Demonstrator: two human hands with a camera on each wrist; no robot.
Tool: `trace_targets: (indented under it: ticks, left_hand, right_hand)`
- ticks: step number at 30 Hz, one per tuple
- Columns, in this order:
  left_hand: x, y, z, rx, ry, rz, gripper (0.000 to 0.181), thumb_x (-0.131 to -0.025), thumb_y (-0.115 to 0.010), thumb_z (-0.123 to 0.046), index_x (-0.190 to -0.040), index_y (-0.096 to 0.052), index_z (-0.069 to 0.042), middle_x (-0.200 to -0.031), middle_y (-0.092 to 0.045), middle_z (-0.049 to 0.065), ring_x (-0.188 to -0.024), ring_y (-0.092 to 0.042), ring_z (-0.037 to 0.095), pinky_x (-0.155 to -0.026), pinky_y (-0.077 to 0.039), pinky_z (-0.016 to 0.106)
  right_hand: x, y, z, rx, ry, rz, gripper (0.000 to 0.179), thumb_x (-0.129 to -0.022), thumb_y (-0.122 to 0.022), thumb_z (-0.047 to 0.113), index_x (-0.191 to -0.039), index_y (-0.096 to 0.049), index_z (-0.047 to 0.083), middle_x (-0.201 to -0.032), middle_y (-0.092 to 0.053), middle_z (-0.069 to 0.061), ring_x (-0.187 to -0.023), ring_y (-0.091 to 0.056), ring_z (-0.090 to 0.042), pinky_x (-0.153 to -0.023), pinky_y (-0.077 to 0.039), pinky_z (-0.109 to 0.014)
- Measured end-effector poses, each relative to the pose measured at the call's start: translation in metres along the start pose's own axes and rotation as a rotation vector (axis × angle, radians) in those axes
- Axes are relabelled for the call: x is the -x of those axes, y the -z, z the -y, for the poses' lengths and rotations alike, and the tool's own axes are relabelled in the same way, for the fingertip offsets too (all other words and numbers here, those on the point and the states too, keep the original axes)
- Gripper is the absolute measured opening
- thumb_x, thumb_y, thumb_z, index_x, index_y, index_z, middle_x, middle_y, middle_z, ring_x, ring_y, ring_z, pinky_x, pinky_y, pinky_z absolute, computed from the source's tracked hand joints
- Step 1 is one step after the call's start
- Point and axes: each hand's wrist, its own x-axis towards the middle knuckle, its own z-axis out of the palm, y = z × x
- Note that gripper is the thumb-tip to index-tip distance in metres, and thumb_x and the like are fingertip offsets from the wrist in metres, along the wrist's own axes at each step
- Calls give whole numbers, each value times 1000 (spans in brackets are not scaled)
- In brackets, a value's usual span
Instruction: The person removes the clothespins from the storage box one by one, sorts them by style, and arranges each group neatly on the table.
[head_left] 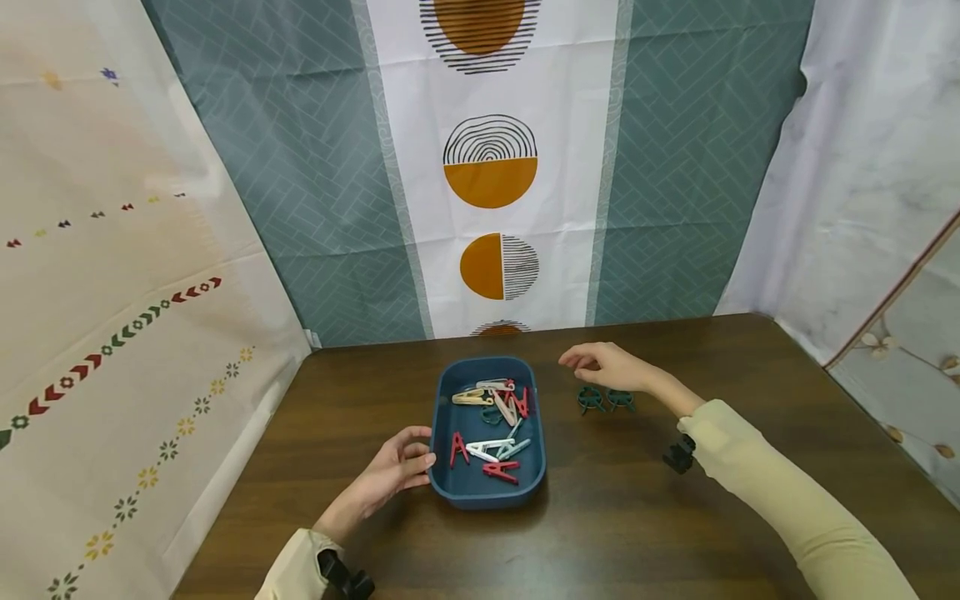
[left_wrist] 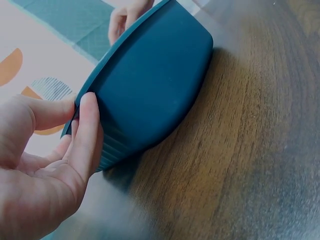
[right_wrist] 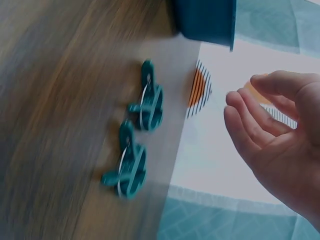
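Note:
A dark blue plastic basket (head_left: pixel 489 501) stands on the table, with several clothespins in it. My left hand (head_left: pixel 397 461) pinches its left rim, thumb on top and fingers along the outside wall (left_wrist: pixel 145 75). Inside lie red clothespins (head_left: pixel 500 472), a yellowish one (head_left: pixel 472 398), white ones (head_left: pixel 487 447) and a green clip (head_left: pixel 491 415). To the right of the basket, my right hand (head_left: pixel 611 367) hovers with relaxed, slightly bent fingers and holds nothing. Two dark green round-jawed clips (right_wrist: pixel 150 102) lie side by side on the table just below it.
The dark wooden table (head_left: pixel 622 533) runs back to a patterned curtain (head_left: pixel 495 192). A cream cloth (head_left: pixel 112 333) hangs along the left side and a pale marbled cloth (head_left: pixel 885 167) on the right. Each wrist wears a small black camera (head_left: pixel 679 454).

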Motion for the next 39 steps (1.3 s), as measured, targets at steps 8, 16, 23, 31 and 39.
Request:
trace_targets:
  ticks: [8, 16, 23, 31, 39]
  left_hand:
    - [0, 2, 4, 1, 5, -8, 58, -88, -60, -18, -133, -28, 0, -109, -55, 21, -85, -64, 16, -80, -54, 32]
    - [-1, 2, 5, 1, 25, -35, 58, -86, -63, -23, -131, -32, -4, -104, -58, 11, -85, -64, 18, -80, -54, 35]
    - [-1, 3, 4, -7, 24, -28, 58, -86, -63, -22, -131, -32, -4, -106, -58, 12, -86, -65, 18, -81, -53, 34]
    - [0, 3, 4, -5, 12, -33, 53, -88, -61, -20, -128, -32, -1, -105, -56, 13, -85, -62, 16, -78, -54, 30]
    - [2, 2, 3, 17, 13, -33, 50, -88, -59, -17, -127, -32, 0, -105, -55, 17, -82, -62, 16, -76, -55, 28]
  right_hand:
    - [-16, -17, 16, -106, 3, -13, 36, -87, -61, 11, -122, -54, 9, -116, -60, -10, -106, -58, -28, -89, -50, -40]
    - [-32, -31, 32, -83, 48, 1, 42, -82, -67, 13, -122, -54, 15, -122, -58, -7, -112, -56, -22, -96, -45, -42]
    - [-45, -43, 46, -85, 80, 68, 41, -83, -65, 8, -122, -54, 7, -123, -58, -13, -114, -54, -31, -97, -43, -46]
    - [-59, -57, 59, -73, 121, 157, 43, -83, -62, 5, -125, -52, 6, -123, -58, -15, -111, -55, -31, -92, -47, -46]
    - [-72, -73, 69, -21, 161, 244, 44, -82, -63, 3, -124, -52, 3, -121, -59, -14, -107, -57, -29, -90, -48, -42]
